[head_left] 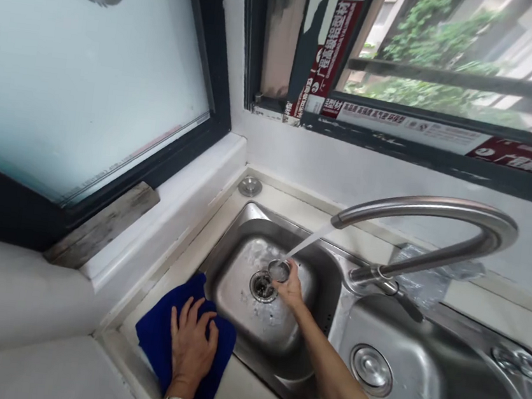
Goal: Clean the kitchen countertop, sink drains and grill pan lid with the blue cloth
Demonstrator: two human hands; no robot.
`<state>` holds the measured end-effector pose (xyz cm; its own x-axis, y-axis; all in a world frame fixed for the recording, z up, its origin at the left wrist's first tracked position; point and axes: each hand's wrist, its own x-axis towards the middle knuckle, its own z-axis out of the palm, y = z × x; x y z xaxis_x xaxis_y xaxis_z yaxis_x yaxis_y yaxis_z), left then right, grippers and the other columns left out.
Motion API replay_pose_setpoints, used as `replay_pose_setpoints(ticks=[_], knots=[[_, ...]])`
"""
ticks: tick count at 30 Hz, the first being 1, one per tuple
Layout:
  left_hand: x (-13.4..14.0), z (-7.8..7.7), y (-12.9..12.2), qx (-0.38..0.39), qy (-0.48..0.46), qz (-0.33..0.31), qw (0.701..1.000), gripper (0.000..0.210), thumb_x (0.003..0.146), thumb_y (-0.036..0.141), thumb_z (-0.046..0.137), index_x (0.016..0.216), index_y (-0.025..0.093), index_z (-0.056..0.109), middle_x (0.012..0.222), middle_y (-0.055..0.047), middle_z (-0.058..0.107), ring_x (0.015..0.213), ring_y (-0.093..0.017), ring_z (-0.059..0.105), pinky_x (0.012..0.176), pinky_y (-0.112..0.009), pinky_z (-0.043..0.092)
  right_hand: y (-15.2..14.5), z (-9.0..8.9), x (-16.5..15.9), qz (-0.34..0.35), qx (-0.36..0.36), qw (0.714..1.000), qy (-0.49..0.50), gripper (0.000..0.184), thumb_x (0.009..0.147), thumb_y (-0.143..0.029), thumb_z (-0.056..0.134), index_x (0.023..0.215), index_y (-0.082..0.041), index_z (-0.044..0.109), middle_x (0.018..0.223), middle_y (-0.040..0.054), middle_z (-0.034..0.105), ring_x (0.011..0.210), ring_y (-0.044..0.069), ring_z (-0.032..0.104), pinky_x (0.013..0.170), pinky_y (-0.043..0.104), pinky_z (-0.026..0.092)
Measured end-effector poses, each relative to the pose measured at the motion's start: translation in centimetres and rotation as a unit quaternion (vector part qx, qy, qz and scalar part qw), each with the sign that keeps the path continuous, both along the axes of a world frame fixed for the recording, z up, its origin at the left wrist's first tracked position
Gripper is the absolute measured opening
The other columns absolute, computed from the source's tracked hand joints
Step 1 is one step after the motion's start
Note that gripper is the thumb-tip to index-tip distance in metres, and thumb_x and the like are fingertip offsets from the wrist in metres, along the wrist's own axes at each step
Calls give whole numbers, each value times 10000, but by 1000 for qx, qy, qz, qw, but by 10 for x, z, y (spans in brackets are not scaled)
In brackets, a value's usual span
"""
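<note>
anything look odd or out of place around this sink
The ragged tape on the window frame looks only partly peeled; a rough wood block below the left pane and crumpled plastic beside the tap look like leftovers.

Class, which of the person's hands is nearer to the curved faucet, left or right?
Right. The right hand holds a small round cup in the water stream from the faucet; the left hand is farther away, resting on the blue cloth beside the sink.
</note>
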<state>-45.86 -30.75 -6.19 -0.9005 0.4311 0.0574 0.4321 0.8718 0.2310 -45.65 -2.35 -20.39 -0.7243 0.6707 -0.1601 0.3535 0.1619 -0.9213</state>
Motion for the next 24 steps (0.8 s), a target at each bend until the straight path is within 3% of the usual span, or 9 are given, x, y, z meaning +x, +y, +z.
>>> replay_pose_setpoints(ticks=[4, 11, 16, 19, 24], knots=[[0, -1, 0, 2, -4, 9, 1000, 267, 930, 216, 481, 1028, 259, 725, 1341, -62, 604, 1380, -306, 402, 1207, -622, 174, 16, 0, 1, 23, 45, 999, -14, 849, 564, -353, 758, 1338, -214, 437, 1278, 85, 598, 1183, 292, 564, 1014, 381, 453], [0, 0, 2, 1, -10, 11, 1000, 261, 926, 222, 489, 1023, 261, 728, 1338, -57, 605, 1381, -297, 399, 1215, -604, 162, 28, -12, 15, 34, 97, 986, -132, 861, 564, -304, 737, 1357, -144, 444, 1353, 174, 525, 1215, 331, 528, 1017, 416, 434], [1, 0, 1, 11, -14, 14, 1000, 256, 925, 223, 493, 1018, 262, 729, 1342, -57, 603, 1383, -297, 399, 1215, -606, 161, 25, -22, 26, 40, 133, 971, -195, 770, 561, -366, 772, 1262, -135, 554, 1257, 176, 603, 1266, 384, 471, 1071, 457, 353], [2, 0, 1, 15, -12, 12, 1000, 258, 925, 220, 491, 1025, 255, 727, 1341, -64, 602, 1379, -302, 403, 1212, -608, 164, 22, -27, 29, 38, 142, 965, -215, 740, 554, -387, 783, 1223, -136, 588, 1182, 176, 645, 1265, 403, 469, 1050, 474, 362], [2, 2, 3, 30, -22, 23, 999, 256, 922, 219, 494, 1014, 252, 731, 1336, -67, 610, 1381, -302, 405, 1219, -603, 154, 14, -34, 18, 55, 143, 971, -186, 831, 620, -395, 731, 1368, -149, 468, 1318, 157, 586, 1245, 371, 494, 1020, 443, 410]])
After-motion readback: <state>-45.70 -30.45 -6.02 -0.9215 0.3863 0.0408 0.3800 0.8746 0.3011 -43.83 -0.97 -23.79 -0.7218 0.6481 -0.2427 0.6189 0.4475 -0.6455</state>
